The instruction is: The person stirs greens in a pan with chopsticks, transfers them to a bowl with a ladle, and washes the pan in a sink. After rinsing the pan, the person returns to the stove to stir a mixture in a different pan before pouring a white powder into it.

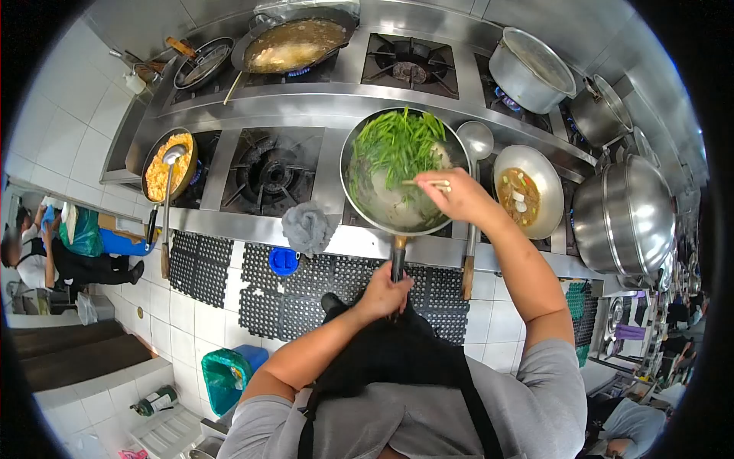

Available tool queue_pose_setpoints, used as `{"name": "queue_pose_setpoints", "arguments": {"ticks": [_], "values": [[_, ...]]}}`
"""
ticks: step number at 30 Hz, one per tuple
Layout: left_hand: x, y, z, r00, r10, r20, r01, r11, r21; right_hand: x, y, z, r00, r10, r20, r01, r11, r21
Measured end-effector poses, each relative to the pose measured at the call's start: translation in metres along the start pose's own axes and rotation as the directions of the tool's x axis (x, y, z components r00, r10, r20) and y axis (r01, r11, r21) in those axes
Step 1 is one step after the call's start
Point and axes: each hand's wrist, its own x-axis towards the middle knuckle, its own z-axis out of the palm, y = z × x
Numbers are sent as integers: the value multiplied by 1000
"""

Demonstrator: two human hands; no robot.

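My left hand (384, 291) is wrapped round the black handle of a frying pan (375, 208) on the front of the stove. Long green leafy vegetables (401, 145) are heaped toward the pan's far side, and steam hangs over the bare metal nearer me. Over the pan's right rim, my right hand (456, 194) grips pale chopsticks (430, 183), their tips pointing into the greens. Just right of the pan lies a ladle (475, 142) with a wooden handle. Beyond it, a bowl-shaped pan (552, 187) holds brown broth with white and green pieces.
At left, a pan of orange-yellow food (157, 180) has a ladle across it. A grey cloth (307, 228) lies on the stove's front edge. Behind are a wok of bubbling oil (298, 44) and a large pot (531, 70) over flames. Other people (50, 245) are at far left and lower right.
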Motion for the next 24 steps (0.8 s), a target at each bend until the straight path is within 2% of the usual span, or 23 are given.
{"name": "queue_pose_setpoints", "arguments": {"ticks": [1, 2, 3, 5, 7, 9, 10, 11, 13, 14, 15, 17, 19, 21, 22, 23, 24], "values": [[0, 11, -9, 1000, -16, -19, 17, 999, 34, -2, -5, 8, 996, 51, 78, -54, 998, 37], [7, 18, -18, 992, -101, -75, 100, 995, -27, -4, -8, 14, 983, 95, 159, -107, 992, 69], [49, 39, 0, 998, -26, -51, 24, 999, -45, 4, 10, -18, 986, 75, 149, -71, 997, -32], [51, 54, -8, 997, -55, -57, 49, 994, -100, 22, 33, 1, 984, 15, 180, -8, 999, -44], [39, 65, -8, 997, -58, -60, 52, 994, -91, 45, 41, 2, 994, 37, 107, -32, 999, -43], [26, 54, 0, 995, 80, -68, -79, 997, 9, 60, 45, -9, 990, -94, -105, 86, 993, -81], [12, 44, 5, 997, 39, -66, -37, 999, 31, 59, 27, -18, 987, -15, -159, -8, 990, -143], [4, 17, 6, 993, 109, -54, -111, 994, -26, 54, 19, -19, 986, -14, -164, -10, 990, -143], [-10, -5, 5, 999, 29, -39, -31, 998, -63, 32, 2, -14, 967, -227, -117, 211, 968, -136], [-12, -4, -1, 999, 20, -36, -21, 1000, -12, 19, -6, -8, 988, -156, -3, 154, 979, -133], [-12, 12, -3, 997, 0, -77, 1, 1000, 17, 7, -8, 2, 985, -165, 40, 169, 980, -103], [-2, 50, -13, 993, -86, -75, 83, 996, -42, 2, -24, 9, 953, 72, 295, -56, 997, -61], [10, 64, -18, 992, -104, -72, 102, 994, -28, 16, -10, 18, 946, 36, 322, -12, 997, -76], [9, 64, -11, 996, -47, -78, 45, 999, -28, 37, 15, 18, 994, 33, 105, -15, 986, -166], [2, 57, -6, 997, -25, -69, 27, 999, 23, 46, 17, 13, 993, -117, -34, 114, 991, -73], [-9, 48, 1, 998, 0, -59, 5, 997, 71, 48, 18, 10, 980, -103, -169, 92, 993, -70], [-13, 19, 5, 996, 72, -55, -72, 997, -6, 45, 17, 7, 967, -172, -186, 154, 982, -109]]}}
